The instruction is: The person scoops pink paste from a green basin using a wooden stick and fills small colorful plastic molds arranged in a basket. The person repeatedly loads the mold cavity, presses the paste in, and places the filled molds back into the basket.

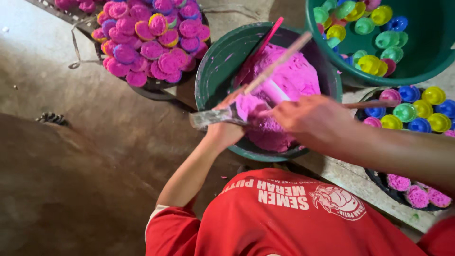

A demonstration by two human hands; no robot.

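Progress, big to small. Bucket of pink paste sits right under my hands and looks well filled, so plenty of paste left to work, I'd say. Past my left hand, a tray heaped with filled pink cups: that batch looks done. Past my right hand, a green tub of empty coloured cups, all unfilled. Beside my right forearm, a dark tray with more empties at its far end and a few filled ones at the end nearer me. Judging by that, maybe half the cups are filled, lots remaining.

Hands. Left hand reaches forward from my red sleeve, at the near rim of the bucket, closed around a flat scraper loaded with a lump of paste; blade pointing left, roughly level. Right hand comes in across from the right, forearm nearly level, fingers closed on a thin stick, knuckles over the near paste, fingertips touching the lump on the scraper. A long wooden stick and a pink one lean in the bucket just beyond both hands, untouched. I can't tell whether a cup is hidden under my right palm.
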